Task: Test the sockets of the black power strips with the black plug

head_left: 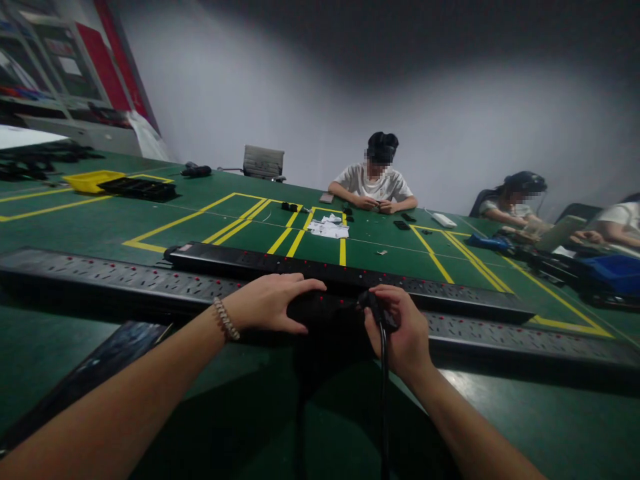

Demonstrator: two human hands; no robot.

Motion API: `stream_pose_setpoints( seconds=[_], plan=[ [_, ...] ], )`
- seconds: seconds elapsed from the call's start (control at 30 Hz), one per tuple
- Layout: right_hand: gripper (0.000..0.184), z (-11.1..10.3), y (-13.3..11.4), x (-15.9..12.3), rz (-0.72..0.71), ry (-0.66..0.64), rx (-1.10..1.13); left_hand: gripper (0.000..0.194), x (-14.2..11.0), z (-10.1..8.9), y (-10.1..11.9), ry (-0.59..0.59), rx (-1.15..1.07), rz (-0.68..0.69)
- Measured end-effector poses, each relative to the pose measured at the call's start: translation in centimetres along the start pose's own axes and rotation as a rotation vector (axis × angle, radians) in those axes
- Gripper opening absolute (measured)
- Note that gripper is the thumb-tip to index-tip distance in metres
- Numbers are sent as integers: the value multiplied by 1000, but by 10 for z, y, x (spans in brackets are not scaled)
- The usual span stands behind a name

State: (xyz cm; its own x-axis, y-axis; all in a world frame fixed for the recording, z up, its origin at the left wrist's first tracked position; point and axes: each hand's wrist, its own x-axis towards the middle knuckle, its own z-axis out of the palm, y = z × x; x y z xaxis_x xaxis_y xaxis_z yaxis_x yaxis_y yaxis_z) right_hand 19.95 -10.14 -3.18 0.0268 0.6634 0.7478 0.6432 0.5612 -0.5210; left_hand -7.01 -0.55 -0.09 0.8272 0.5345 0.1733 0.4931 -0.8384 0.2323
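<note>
In the head view, a long, narrow metal strip [330, 310], dark and smooth-cased, lies across the green worktop [100, 230] toward its near edge, its upper face dotted with red and cut with small slots. A similar strip [345, 272] lies just behind it. The left hand [273, 303] reaches in palm down over the nearer strip, thumb spread apart from the forefinger; a chunky linked bracelet [226, 319] circles that wrist. The right hand [400, 333] is raised and turned inward, fingers clamped on a black plug [373, 303] at the nearer strip, and a glossy cord [384, 400] hangs from it. Crumpled white paper [329, 228] sits toward the far edge. Reddish lettering on a sheet [59, 47] is too blurred to read.
</note>
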Motion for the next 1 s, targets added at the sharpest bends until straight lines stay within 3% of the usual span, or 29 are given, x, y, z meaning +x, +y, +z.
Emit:
stream_pose_setpoints(
  seconds=[0.13, 0.4, 1.0],
  plan=[
    [28, 3, -2, 0, -29, -30, -4, 85, -3, 0, 0, 42, -2, -50],
    [23, 8, -4, 1, -107, -86, -22, 89, 6, 16, 21, 86, 105, 6],
    [19, 15, -9, 6, -157, -125, -8, 87, 6, 18, 24, 95, 131, 24]
  ],
)
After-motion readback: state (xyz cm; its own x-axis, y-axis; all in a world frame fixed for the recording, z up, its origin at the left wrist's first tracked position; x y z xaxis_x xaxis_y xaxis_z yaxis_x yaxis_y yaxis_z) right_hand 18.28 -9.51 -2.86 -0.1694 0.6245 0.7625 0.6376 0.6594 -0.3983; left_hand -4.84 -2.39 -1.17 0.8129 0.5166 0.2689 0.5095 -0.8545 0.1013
